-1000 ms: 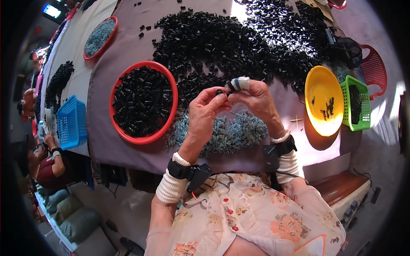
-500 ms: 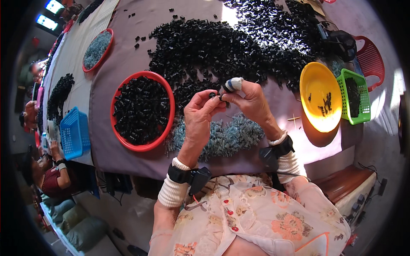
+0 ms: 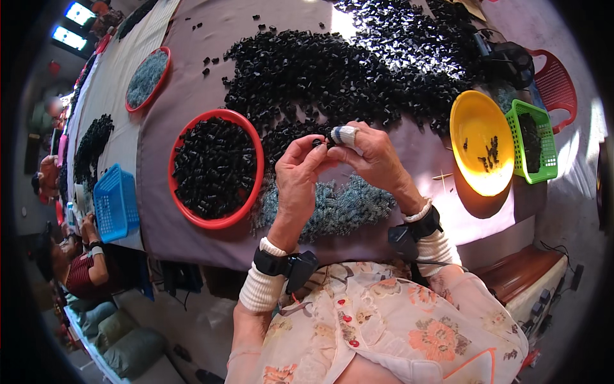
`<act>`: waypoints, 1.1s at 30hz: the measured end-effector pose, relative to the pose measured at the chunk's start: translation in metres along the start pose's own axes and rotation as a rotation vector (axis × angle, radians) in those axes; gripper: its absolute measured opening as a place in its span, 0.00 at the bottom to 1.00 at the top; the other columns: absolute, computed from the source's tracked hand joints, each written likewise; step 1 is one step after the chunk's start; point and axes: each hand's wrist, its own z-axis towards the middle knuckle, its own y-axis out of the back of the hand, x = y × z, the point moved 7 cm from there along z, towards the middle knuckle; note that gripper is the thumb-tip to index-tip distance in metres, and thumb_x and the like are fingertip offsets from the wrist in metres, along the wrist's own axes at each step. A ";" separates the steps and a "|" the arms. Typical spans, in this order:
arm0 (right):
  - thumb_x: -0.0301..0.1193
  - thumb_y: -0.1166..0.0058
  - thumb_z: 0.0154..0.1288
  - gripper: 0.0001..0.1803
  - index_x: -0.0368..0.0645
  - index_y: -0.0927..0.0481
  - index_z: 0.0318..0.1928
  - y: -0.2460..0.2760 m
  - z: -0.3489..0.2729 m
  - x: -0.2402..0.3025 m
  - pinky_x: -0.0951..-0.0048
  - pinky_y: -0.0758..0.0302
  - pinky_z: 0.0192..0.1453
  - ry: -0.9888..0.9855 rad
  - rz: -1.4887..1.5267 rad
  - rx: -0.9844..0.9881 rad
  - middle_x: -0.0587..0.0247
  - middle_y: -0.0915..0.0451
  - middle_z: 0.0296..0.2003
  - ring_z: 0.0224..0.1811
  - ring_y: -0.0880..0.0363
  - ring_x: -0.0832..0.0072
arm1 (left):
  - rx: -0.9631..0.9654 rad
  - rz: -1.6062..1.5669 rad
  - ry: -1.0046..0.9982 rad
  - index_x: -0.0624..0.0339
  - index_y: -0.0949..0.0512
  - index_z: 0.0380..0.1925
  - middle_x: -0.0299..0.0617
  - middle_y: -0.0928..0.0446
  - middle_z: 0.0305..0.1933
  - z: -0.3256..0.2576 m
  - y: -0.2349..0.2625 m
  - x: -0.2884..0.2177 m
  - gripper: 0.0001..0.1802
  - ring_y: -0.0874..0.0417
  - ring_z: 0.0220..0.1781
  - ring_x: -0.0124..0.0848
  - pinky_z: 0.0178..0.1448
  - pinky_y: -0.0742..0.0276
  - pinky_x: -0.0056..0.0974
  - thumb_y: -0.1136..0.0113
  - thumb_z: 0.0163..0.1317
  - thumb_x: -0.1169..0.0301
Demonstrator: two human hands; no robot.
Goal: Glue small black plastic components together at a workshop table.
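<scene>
My left hand (image 3: 296, 185) pinches a small black plastic part (image 3: 317, 143) between thumb and fingers, above the table. Meeting it fingertip to fingertip, my right hand (image 3: 376, 159) is closed at the same part; whether it grips a separate tiny piece is hidden. A white wrap with a dark stripe covers one right finger. Under both hands lies a heap of small grey-blue metal springs (image 3: 348, 208). Beyond them spreads a big pile of black plastic parts (image 3: 307, 70). To the left, a red round basin (image 3: 259, 173) holds many more black parts.
A yellow bowl (image 3: 470, 121) with a few dark pieces and a green basket (image 3: 543, 144) stand at right. Further left are a red-rimmed tray (image 3: 167, 67) of springs and a blue basket (image 3: 118, 205). Other people sit at far left. A thin stick (image 3: 441, 176) lies near the yellow bowl.
The fingers of my right hand have curled down and drawn closer to the left fingertips. The left hand keeps its pinch in nearly the same place.
</scene>
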 end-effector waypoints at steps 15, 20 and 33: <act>0.26 0.47 0.53 0.05 0.40 0.28 0.25 -0.010 0.002 0.020 0.66 0.33 0.43 0.296 -0.529 0.137 0.61 0.28 0.24 0.32 0.28 0.66 | -0.005 0.130 -0.084 0.67 0.25 0.43 0.40 0.21 0.34 0.004 -0.001 -0.003 0.10 0.18 0.35 0.25 0.42 0.20 0.30 0.43 0.61 0.77; 0.23 0.44 0.53 0.06 0.36 0.26 0.32 -0.004 0.000 0.017 0.64 0.31 0.43 0.235 -0.414 0.101 0.56 0.26 0.28 0.34 0.27 0.61 | 0.005 0.120 -0.075 0.67 0.25 0.43 0.39 0.20 0.35 0.000 -0.004 -0.004 0.11 0.18 0.35 0.25 0.42 0.21 0.29 0.43 0.61 0.76; 0.23 0.45 0.54 0.09 0.33 0.25 0.36 0.002 0.012 0.020 0.62 0.30 0.44 0.222 -0.361 0.049 0.55 0.25 0.30 0.36 0.27 0.59 | -0.017 0.297 -0.101 0.67 0.23 0.46 0.39 0.19 0.33 0.003 -0.006 -0.008 0.14 0.20 0.32 0.21 0.38 0.23 0.25 0.42 0.61 0.76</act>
